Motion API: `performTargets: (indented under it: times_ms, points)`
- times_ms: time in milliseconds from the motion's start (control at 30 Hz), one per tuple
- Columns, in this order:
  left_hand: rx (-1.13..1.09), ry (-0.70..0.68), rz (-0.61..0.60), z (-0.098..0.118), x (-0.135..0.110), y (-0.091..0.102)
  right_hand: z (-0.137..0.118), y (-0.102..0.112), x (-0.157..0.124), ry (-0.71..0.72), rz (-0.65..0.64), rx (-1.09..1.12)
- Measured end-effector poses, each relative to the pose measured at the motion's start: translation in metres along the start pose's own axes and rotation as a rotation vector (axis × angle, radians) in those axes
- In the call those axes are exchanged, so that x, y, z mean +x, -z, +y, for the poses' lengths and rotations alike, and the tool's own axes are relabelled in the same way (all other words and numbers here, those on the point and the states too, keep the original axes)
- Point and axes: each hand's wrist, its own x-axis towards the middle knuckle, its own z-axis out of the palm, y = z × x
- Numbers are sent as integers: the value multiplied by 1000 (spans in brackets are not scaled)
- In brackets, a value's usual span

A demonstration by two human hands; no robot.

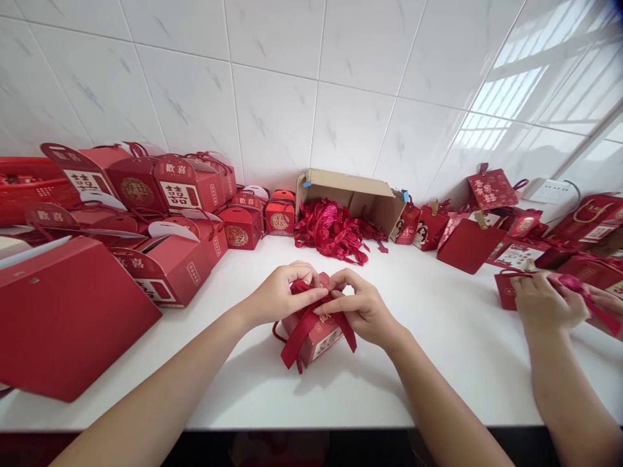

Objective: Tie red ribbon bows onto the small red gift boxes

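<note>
A small red gift box with a printed white panel stands on the white table in front of me. A dark red ribbon lies across its top, its two tails hanging down the near side. My left hand pinches the ribbon at the top of the box from the left. From the right, my right hand pinches the same ribbon, thumb and forefinger close to the left fingertips. The spot where the fingers meet is partly hidden. A twisted cord handle shows at the box's left side.
Red gift boxes are stacked at left, near a red basket. Behind, a cardboard box lies on its side, spilling red ribbons. At right, a co-worker's hands hold a box and ribbon beside more red boxes.
</note>
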Motion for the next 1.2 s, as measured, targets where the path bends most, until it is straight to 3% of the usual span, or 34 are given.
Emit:
performTargets:
  times_ms: [300, 467, 1000, 1200]
  points:
    - [-143, 136, 3, 1, 1, -3, -3, 4, 5, -36, 173, -118]
    - [-194, 206, 5, 2, 2, -4, 0, 6, 3, -40, 183, -138]
    - [-300, 204, -3, -2, 3, -9, 8, 24, 0, -109, 134, -94]
    - [-332, 188, -2, -3, 5, -6, 11, 31, -2, -172, 174, -69]
